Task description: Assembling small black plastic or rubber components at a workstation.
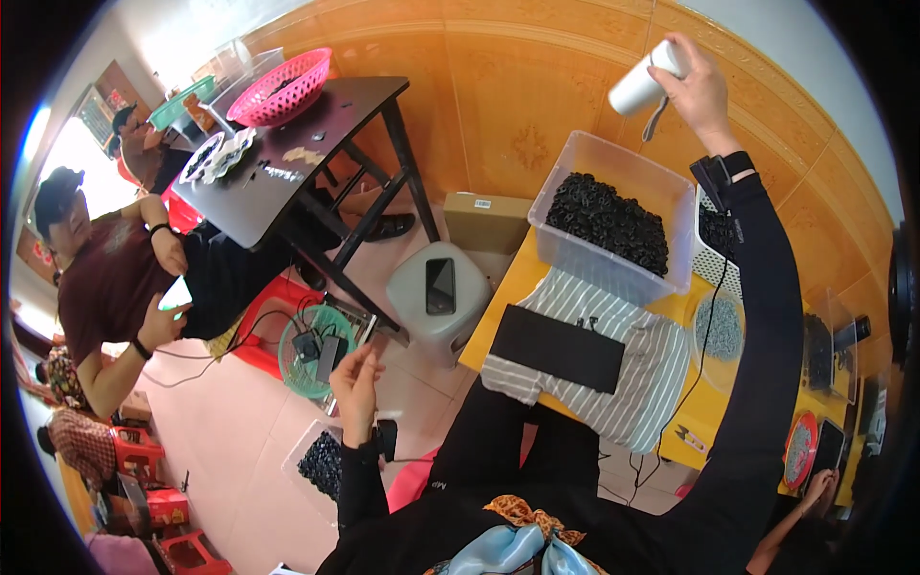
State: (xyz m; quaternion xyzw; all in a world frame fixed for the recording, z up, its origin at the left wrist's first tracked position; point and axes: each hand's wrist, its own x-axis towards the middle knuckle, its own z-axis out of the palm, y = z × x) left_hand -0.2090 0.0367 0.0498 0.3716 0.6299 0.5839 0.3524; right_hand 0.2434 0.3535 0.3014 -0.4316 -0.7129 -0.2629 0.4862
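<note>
My right hand is raised high at the right, near the wall. Its fingers wrap round a white cylindrical bottle with a grey strap hanging from it, held tilted above a clear plastic bin of small black parts. To the left of my lap, my left hand is in the air with its fingers drawn together; whatever they may hold is too small to make out. On the yellow table, a black mat lies on a striped cloth, with a few small black parts at its edge.
A grey stool bears a phone. Snips, a tub of small grey pieces and a white basket stand on my table. At left, a seated person holds a phone beside a dark table. A cable hangs down.
</note>
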